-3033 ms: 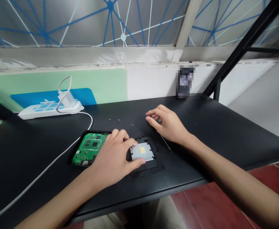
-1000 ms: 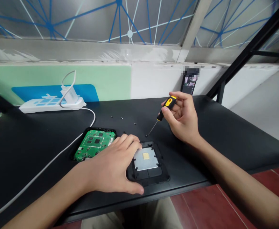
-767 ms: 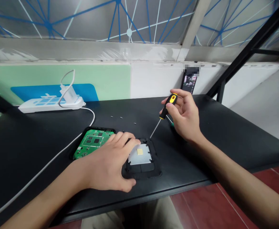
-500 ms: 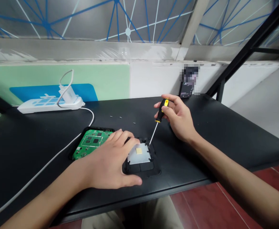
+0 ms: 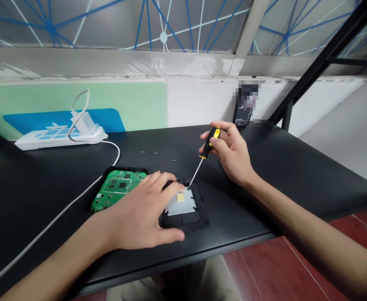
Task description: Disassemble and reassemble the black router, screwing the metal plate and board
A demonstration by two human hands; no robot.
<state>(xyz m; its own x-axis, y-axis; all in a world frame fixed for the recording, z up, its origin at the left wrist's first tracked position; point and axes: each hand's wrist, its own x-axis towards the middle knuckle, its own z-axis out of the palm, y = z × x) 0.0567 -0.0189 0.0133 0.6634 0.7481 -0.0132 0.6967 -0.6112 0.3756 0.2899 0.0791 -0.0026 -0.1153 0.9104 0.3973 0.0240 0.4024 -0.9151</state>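
A black plastic cover (image 5: 204, 225) with a silvery plate (image 5: 186, 205) and a small yellowish pad (image 5: 180, 197) on it lies near the table's front edge. Spread over the cover's left side, my left hand (image 5: 144, 209) has its fingers apart and presses on it. My right hand (image 5: 230, 150) grips the handle of a black and yellow screwdriver (image 5: 211, 142). The tilted shaft meets the plate's upper right corner. Beside my left hand, partly covered by it, sits a green circuit board (image 5: 114, 188) in a black frame.
Three small screws (image 5: 156, 153) lie behind the cover on the black table (image 5: 283, 175). A white power strip (image 5: 57, 138) with a charger and cable (image 5: 60, 215) is at the left. A phone (image 5: 243, 110) leans against the wall.
The screwdriver's tip has moved left, from the plate's right edge to its upper right corner, and the shaft leans more. My left hand stays on the cover. The view has shifted slightly.
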